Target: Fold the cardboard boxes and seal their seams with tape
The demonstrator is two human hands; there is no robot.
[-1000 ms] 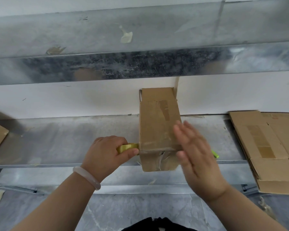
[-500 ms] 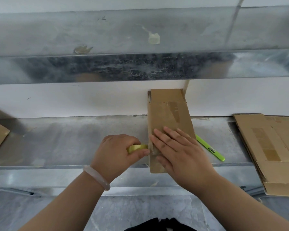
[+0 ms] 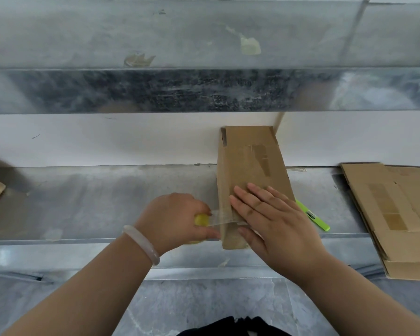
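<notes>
Your left hand (image 3: 172, 219), clenched round the tape roll (image 3: 201, 219), has drawn a clear strip (image 3: 218, 217) out from the box (image 3: 250, 166); your right hand (image 3: 274, 219), fingers flat, pins it. Cutting probably comes next.

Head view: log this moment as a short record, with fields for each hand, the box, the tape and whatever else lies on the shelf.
left hand: grips the yellow tape roll just left of the box
right hand: fingers straight, pressing flat on top of the box
tape strip: clear, stretched from the roll onto the box's near end
cardboard box: folded, lying lengthwise on the metal shelf
also on shelf: green pen right of the box; flattened cardboard stack at far right
</notes>
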